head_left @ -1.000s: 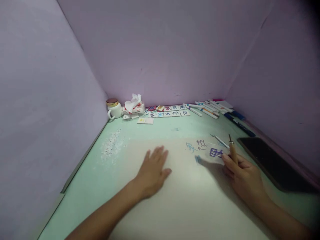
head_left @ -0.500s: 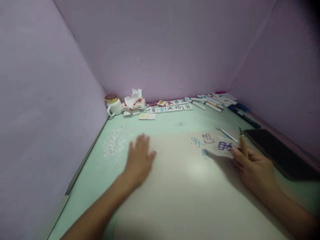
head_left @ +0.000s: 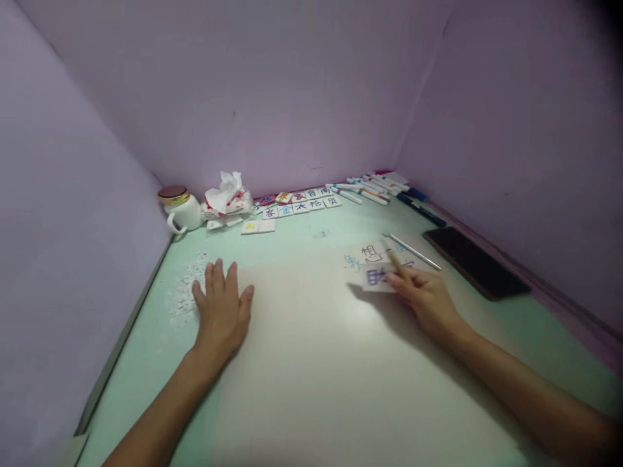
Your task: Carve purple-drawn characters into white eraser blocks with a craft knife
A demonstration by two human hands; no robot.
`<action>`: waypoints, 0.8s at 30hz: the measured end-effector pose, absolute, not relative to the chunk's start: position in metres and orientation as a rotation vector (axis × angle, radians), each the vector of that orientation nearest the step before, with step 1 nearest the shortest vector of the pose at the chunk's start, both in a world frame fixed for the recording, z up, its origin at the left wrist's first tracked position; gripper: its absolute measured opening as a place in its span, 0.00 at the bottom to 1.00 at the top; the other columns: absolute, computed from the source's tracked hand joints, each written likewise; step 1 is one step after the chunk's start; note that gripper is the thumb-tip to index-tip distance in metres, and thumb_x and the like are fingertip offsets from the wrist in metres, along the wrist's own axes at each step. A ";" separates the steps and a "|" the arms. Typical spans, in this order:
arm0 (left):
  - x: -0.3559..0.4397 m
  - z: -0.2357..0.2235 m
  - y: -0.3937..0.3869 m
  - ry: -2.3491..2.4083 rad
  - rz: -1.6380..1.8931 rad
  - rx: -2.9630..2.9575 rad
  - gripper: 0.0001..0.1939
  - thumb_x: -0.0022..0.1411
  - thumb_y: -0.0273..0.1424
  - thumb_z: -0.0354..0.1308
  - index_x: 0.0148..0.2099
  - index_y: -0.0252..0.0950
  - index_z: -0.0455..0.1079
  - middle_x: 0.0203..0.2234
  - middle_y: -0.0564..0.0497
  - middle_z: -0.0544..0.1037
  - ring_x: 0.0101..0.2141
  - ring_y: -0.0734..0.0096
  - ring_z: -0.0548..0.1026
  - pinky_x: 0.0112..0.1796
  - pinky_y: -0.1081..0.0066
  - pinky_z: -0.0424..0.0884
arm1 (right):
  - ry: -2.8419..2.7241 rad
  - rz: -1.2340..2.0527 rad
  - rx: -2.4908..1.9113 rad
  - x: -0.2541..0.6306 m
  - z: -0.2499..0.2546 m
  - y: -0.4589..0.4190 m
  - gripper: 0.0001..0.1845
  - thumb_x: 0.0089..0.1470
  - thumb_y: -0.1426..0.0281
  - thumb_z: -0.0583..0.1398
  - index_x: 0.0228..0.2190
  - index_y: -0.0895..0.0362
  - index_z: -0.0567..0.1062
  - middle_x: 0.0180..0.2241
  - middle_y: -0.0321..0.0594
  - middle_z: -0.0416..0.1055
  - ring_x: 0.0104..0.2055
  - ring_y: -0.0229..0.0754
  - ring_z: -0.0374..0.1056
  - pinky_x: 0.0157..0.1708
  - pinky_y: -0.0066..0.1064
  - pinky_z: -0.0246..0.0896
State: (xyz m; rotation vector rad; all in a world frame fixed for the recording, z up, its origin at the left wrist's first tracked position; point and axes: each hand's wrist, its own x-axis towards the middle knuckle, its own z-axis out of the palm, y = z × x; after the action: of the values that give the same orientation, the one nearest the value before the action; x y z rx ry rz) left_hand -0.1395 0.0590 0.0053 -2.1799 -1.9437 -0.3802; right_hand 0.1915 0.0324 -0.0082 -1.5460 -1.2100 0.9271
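Note:
My left hand (head_left: 219,318) lies palm down with its fingers spread, over the left edge of the whitish mat (head_left: 311,363) and beside a heap of pale crumbs (head_left: 185,292). My right hand (head_left: 431,301) is closed around a carving tool with a wooden handle (head_left: 400,264). Between its thumb and fingers it also pinches a white card (head_left: 372,279) with a purple character, held a little above the mat and casting a shadow. Behind the card, blue and purple characters (head_left: 370,251) are written on the mat. A thin white craft knife (head_left: 416,251) rests just beyond my right hand.
A black phone (head_left: 474,259) lies at the right. Along the back wall are a white lidded mug (head_left: 185,214), a tissue pack (head_left: 228,200), rows of character tiles (head_left: 302,207), a yellow-marked tile (head_left: 250,227) and several markers (head_left: 372,191). Purple walls close in the green table (head_left: 302,243).
My left hand has slid left across the mat to the crumbs. My right hand has moved the card and carving tool left, and the tool now tilts more. The view has turned rightward.

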 end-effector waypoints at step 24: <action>-0.020 0.026 0.009 -1.946 -0.222 -2.603 0.13 0.52 0.35 0.57 0.40 0.35 0.69 0.33 0.44 0.74 0.34 0.57 0.71 0.37 0.58 0.67 | -1.369 1.075 -1.501 0.189 -0.007 0.033 0.14 0.49 0.60 0.58 0.29 0.57 0.75 0.21 0.35 0.63 0.26 0.39 0.59 0.24 0.28 0.54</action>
State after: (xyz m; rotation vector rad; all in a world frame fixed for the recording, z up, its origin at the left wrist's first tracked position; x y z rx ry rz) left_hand -0.0199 0.0092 0.0265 -2.6026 -1.9458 -0.2219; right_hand 0.1889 0.0326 -0.0072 -1.5007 -1.3691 1.0746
